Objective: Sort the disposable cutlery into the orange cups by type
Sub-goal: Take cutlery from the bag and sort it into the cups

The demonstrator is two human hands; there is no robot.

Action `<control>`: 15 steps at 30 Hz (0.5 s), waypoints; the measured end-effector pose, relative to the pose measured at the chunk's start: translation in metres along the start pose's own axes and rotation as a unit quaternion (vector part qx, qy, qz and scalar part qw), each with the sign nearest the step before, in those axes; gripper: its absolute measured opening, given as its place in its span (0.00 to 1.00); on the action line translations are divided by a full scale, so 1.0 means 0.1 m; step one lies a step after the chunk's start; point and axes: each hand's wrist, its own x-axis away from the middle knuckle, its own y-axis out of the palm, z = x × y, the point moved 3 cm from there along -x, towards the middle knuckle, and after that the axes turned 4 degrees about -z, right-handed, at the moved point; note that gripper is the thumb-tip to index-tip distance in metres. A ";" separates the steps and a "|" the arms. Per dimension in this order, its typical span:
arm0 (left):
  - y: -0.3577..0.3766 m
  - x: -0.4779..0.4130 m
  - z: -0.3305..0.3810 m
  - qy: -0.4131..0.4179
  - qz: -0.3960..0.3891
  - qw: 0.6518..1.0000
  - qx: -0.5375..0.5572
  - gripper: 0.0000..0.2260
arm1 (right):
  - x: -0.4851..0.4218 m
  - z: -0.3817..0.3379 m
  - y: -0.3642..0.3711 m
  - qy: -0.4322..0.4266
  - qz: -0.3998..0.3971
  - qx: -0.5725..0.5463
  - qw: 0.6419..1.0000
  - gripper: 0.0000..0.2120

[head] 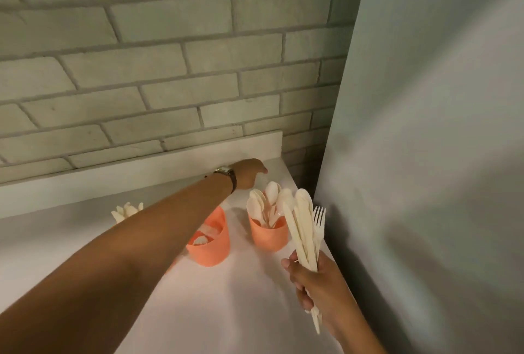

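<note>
My right hand (317, 288) grips a bunch of cream disposable cutlery (304, 228), spoons, a knife and a fork, held upright near the counter's right edge. My left hand (251, 173), with a wristwatch, reaches across to the back right of the counter, behind the cups; its fingers point down and I cannot see anything in them. An orange cup (269, 236) holds several spoons. A second orange cup (211, 243) stands left of it, partly behind my forearm, with pale cutlery inside. More cutlery tips (126, 210) stick up further left, their cup hidden by my arm.
The white counter (226, 302) ends at a raised white ledge (170, 163) below a grey brick wall. A plain grey wall (425, 183) closes off the right side right beside the counter edge.
</note>
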 end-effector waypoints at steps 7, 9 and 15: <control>0.20 -0.57 0.00 0.000 -0.065 0.992 -0.111 0.22 | -0.16 -0.08 -0.08 0.007 0.015 -0.031 0.999 0.05; 0.23 -0.60 0.04 0.015 -0.060 0.989 -0.134 0.15 | -0.17 -0.07 -0.11 0.012 0.020 -0.044 0.999 0.06; 0.14 -0.47 -0.10 0.010 -0.047 0.986 -0.160 0.10 | -0.14 0.02 -0.15 0.034 0.029 -0.039 0.998 0.07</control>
